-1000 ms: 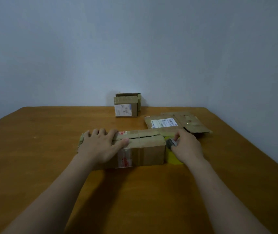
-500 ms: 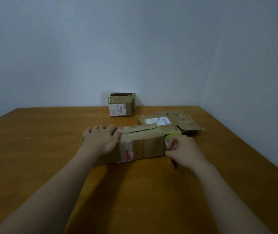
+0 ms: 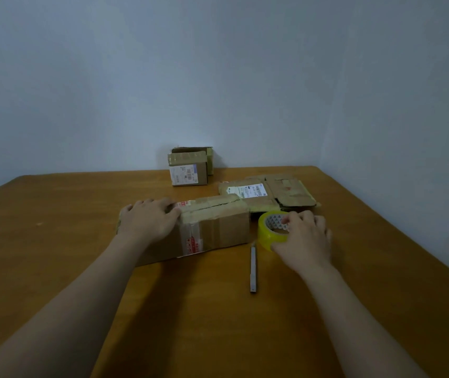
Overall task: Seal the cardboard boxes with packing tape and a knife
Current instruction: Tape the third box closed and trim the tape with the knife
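Pressing the box [image 3: 217, 227] with my flat left hand [image 3: 149, 221], I grip the tape [image 3: 265, 236] in my right hand [image 3: 305, 238]; the knife [image 3: 253, 268] lies beside it, lengthwise toward me.

The long brown box [image 3: 217, 230] lies closed. The yellow tape roll [image 3: 265, 237] sits just beside it. A thin grey knife [image 3: 253, 268] lies near.

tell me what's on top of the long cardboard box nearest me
The left hand lies flat on the left end of the box. Strips of old tape run along the top seam. What lies under the hand is hidden.
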